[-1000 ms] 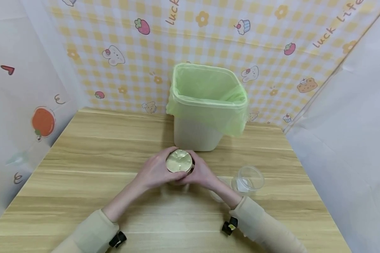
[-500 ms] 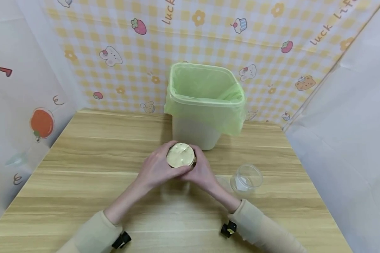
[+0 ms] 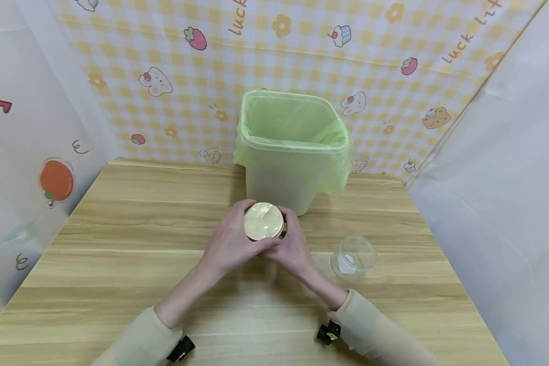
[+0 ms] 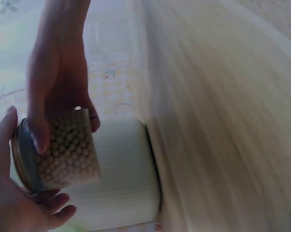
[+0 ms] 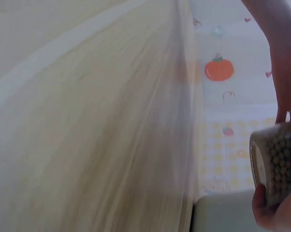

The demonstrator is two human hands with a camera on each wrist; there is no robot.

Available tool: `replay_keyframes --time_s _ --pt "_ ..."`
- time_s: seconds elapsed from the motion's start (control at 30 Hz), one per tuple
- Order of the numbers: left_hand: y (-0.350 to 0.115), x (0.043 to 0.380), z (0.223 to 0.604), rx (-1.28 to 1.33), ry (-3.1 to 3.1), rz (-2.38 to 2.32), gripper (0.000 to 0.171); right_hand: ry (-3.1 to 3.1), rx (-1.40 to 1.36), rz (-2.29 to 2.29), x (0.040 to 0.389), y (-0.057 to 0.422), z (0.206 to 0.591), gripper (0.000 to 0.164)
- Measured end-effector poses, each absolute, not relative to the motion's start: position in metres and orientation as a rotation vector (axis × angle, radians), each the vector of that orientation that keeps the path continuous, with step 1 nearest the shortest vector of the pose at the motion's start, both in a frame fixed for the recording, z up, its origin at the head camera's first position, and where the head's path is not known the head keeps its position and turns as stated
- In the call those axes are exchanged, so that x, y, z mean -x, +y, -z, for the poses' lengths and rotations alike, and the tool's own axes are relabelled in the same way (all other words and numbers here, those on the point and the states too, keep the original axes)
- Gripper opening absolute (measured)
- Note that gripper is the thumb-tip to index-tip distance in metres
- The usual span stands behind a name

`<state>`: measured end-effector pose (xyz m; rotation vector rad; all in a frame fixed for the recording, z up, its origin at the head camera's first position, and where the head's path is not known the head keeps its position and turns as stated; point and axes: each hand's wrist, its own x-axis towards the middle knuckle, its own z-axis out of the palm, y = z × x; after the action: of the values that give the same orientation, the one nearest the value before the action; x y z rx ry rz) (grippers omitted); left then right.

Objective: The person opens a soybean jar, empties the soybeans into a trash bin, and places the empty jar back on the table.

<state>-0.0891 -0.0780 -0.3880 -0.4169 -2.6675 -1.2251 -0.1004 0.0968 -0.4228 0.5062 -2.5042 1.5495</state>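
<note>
A clear jar [image 4: 70, 150] full of small round beige balls is held off the table between both hands, its gold foil-like top [image 3: 263, 221] facing up in the head view. My left hand [image 3: 231, 238] grips its upper end from the left, thumb along the near side. From the right, my right hand [image 3: 294, 249] curls round the jar's body, partly hidden behind the left thumb. In the right wrist view the jar's bottom end [image 5: 259, 162] shows, with fingers of the right hand [image 5: 280, 212] close under it.
Just behind the hands stands a pale waste bin [image 3: 279, 178] lined with a green bag [image 3: 322, 168]. A clear round tub [image 3: 359, 254] stands on the wooden table [image 3: 132, 223] at the right, with a flat clear disc [image 3: 321, 263] beside it. A patterned cloth [image 3: 187, 101] hangs at the back.
Both hands have raised the jar a little, so its top looks larger and sits slightly farther from the person. The head view has shifted slightly. Both grips stay the same.
</note>
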Motion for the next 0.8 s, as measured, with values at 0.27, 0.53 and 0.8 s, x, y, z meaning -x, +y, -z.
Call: replay_keyframes --time_s 0.27,0.53,0.8 --pt "-0.095 0.094 0.374 0.704 -2.752 1.381 0.101 -2.523 -0.678 -1.826 0.109 0.121 0.416 0.088" --pt "-0.112 0.103 0.364 1.095 -2.809 1.474 0.095 -2.607 -1.005 -1.921 0.111 0.135 0.405 0.092" --pt "-0.114 0.103 0.362 1.380 -2.793 1.535 0.094 -2.691 -1.261 -1.917 0.111 0.143 0.401 0.096"
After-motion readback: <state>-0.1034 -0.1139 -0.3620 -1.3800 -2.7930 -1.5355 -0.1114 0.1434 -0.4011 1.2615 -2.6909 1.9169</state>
